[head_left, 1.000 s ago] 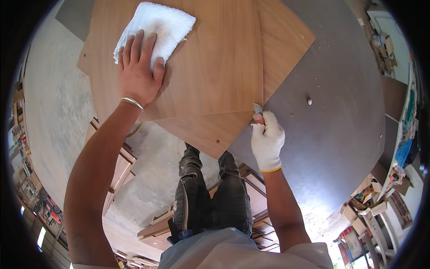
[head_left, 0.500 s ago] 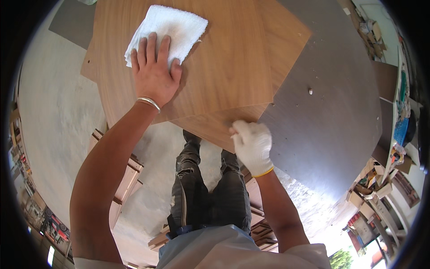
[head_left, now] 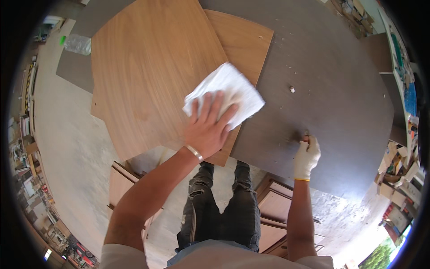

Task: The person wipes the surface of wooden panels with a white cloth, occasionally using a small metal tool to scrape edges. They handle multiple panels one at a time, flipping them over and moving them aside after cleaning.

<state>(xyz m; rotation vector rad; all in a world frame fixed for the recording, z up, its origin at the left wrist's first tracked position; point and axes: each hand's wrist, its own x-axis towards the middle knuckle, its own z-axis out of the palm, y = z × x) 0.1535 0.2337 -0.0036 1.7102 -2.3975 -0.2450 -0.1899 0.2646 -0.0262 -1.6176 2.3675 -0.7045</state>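
My left hand, bare and with a bangle at the wrist, lies flat with fingers stretched over a folded white cloth. The cloth is slightly blurred and spans the right edge of the upper wood-grain panel and the lower panel beneath it. Off to the right, my right hand wears a white knit glove with a yellow cuff. Its fingers are curled together close over the dark grey board; bare skin shows at a fingertip. Whatever they pinch, if anything, is hidden.
A small pale lump and crumbs lie on the dark board. At the far left stands or lies a clear plastic bottle with a green cap. Brown panels are stacked below the board's near edge. Cluttered shelves line the right.
My left hand and the cloth have moved right and nearer across the panels. My right hand has left the panel's near corner for the dark board at the right. The bottle has come fully into view.
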